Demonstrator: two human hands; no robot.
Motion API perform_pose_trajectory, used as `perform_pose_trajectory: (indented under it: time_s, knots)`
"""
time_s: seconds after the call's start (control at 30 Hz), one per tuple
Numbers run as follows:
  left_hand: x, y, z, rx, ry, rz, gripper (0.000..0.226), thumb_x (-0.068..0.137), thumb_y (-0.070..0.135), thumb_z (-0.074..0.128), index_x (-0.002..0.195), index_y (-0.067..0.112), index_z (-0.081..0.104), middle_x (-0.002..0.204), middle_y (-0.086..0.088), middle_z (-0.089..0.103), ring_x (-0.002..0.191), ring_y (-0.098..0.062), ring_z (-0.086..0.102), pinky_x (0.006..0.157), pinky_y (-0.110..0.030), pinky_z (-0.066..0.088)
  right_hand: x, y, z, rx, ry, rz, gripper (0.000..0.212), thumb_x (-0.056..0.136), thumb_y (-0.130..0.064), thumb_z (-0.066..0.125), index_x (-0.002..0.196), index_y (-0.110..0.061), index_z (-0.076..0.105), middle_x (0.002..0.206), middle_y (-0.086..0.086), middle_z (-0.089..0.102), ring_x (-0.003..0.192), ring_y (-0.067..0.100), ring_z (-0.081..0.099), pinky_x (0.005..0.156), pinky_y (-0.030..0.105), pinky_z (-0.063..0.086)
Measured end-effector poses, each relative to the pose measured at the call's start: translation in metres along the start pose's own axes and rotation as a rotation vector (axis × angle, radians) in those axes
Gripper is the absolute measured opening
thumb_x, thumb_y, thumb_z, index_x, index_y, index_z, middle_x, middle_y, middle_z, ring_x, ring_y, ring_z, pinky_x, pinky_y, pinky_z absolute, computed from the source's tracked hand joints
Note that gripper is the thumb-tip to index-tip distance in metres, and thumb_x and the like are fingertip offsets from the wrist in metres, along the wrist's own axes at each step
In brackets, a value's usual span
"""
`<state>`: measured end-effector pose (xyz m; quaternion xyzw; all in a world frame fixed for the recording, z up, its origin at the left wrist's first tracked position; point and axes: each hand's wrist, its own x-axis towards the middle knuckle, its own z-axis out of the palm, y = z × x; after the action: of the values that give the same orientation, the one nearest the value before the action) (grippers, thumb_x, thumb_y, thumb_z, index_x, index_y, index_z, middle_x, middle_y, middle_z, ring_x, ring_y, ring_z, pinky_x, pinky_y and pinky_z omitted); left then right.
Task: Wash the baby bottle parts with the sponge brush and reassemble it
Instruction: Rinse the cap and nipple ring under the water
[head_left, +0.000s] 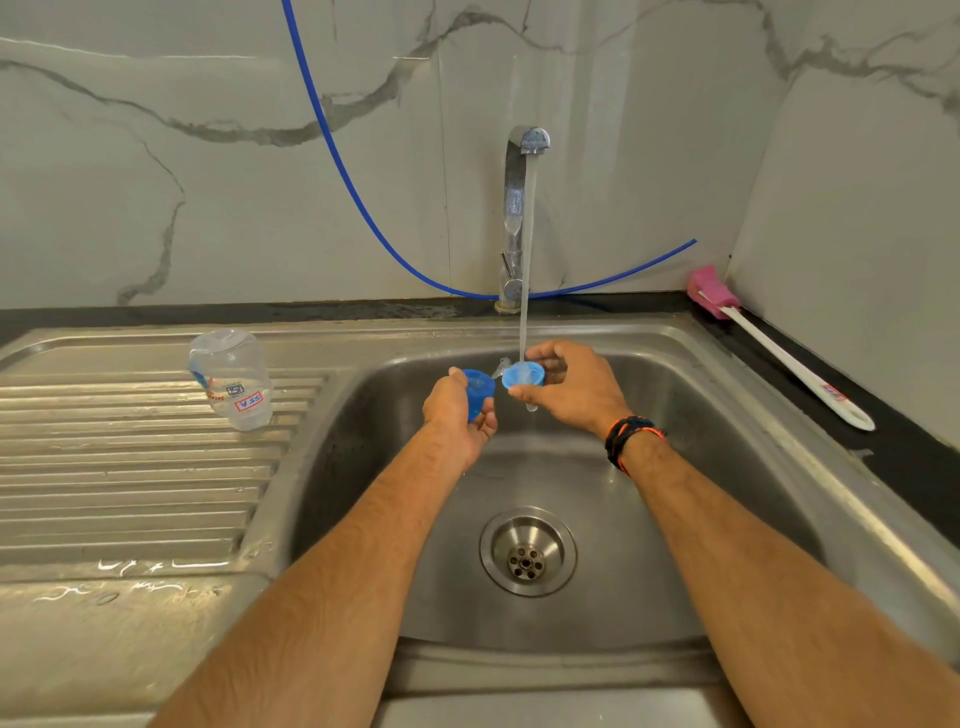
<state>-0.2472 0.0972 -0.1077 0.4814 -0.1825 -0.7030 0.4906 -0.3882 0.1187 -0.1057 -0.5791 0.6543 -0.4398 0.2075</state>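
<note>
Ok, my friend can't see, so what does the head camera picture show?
A person rinses two blue bottle parts under a running tap over a steel sink: the left hand holds a blue cap, the right hand a blue ring in the stream. The clear bottle stands upside down on the drainboard, and the pink brush lies on the counter at right.

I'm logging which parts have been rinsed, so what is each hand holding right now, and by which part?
Left hand grips a blue cap around its side. Right hand pinches a blue collar ring by its rim under the running water.
</note>
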Motion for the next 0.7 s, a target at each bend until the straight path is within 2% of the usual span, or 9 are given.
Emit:
perform_pose_trajectory:
  time_s: [0.13, 0.37, 0.5, 0.6, 0.7]
  knots:
    - [-0.002, -0.001, 0.002, 0.013, -0.02, -0.021, 0.026, 0.099, 0.034, 0.052, 0.116, 0.013, 0.05, 0.113, -0.014, 0.058, 0.07, -0.014, 0.056, 0.065, -0.025, 0.052, -0.001, 0.002, -0.003, -0.009, -0.011, 0.022, 0.059, 0.071, -0.024, 0.088, 0.121, -0.016, 0.058, 0.111, 0.003, 0.068, 0.087, 0.009, 0.063, 0.064, 0.01, 0.046]
    - [-0.002, -0.002, 0.001, 0.015, -0.046, -0.028, 0.024, 0.1, 0.033, 0.051, 0.112, 0.012, 0.052, 0.108, -0.014, 0.06, 0.069, -0.013, 0.056, 0.07, -0.026, 0.053, 0.0, 0.002, -0.001, -0.016, -0.023, 0.017, 0.061, 0.073, -0.024, 0.087, 0.124, -0.015, 0.056, 0.114, 0.006, 0.068, 0.09, 0.011, 0.064, 0.064, 0.01, 0.046]
    - [-0.002, -0.001, 0.0, 0.058, -0.063, -0.037, 0.024, 0.099, 0.034, 0.053, 0.104, 0.01, 0.053, 0.099, -0.015, 0.063, 0.064, -0.012, 0.056, 0.067, -0.026, 0.054, 0.0, 0.001, 0.0, -0.023, -0.023, 0.017, 0.061, 0.072, -0.024, 0.087, 0.123, -0.015, 0.056, 0.114, 0.004, 0.067, 0.091, 0.011, 0.064, 0.064, 0.009, 0.047]
    - [-0.001, 0.001, -0.001, 0.296, -0.036, 0.091, 0.022, 0.096, 0.028, 0.059, 0.111, 0.013, 0.059, 0.1, -0.011, 0.064, 0.067, -0.014, 0.059, 0.068, -0.028, 0.055, -0.001, 0.0, -0.007, -0.048, -0.012, -0.007, 0.063, 0.065, -0.021, 0.091, 0.119, -0.015, 0.059, 0.109, 0.001, 0.066, 0.093, 0.013, 0.064, 0.07, 0.014, 0.05]
    - [0.01, 0.0, -0.009, 0.832, -0.014, 0.455, 0.031, 0.089, 0.028, 0.068, 0.12, 0.026, 0.064, 0.112, -0.002, 0.065, 0.084, -0.016, 0.065, 0.078, -0.03, 0.058, -0.004, 0.0, -0.015, -0.329, -0.069, -0.099, 0.065, 0.06, -0.019, 0.09, 0.118, -0.021, 0.06, 0.105, -0.006, 0.066, 0.088, 0.011, 0.062, 0.08, 0.027, 0.055]
